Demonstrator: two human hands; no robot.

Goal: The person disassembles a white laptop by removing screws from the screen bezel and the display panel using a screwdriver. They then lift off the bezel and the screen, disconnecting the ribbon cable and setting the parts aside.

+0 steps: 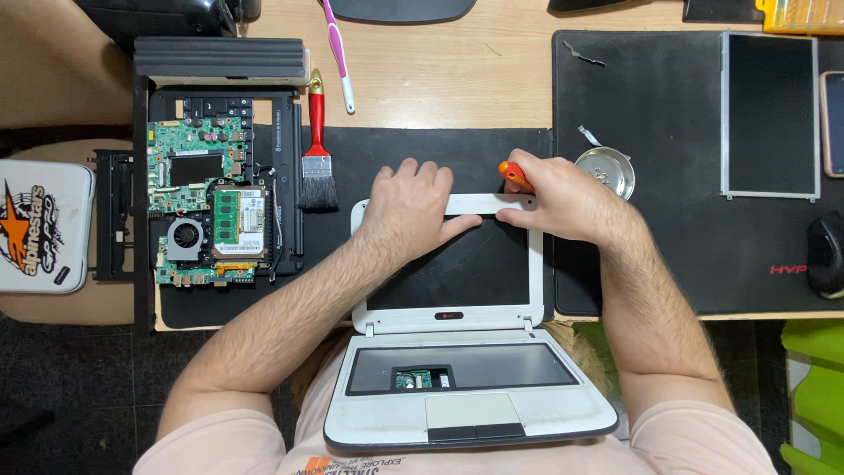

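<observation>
A small white laptop (pixel 466 413) lies open at the desk's near edge, its keyboard removed and its screen lid (pixel 534 273) flat on a black mat. My left hand (pixel 409 207) presses palm-down on the lid's top-left bezel, thumb stretched along the top edge. My right hand (pixel 563 198) grips a screwdriver with an orange handle (pixel 515 176) at the lid's top-right corner. The tool's tip is hidden under my fingers.
A dismantled laptop base with a green circuit board (pixel 207 207) lies at left, beside a red-handled brush (pixel 316 145) and a pink toothbrush (pixel 338 53). A metal dish of screws (pixel 607 169), a loose screen panel (pixel 769 114), a phone (pixel 833 123) and a mouse (pixel 826 255) sit at right.
</observation>
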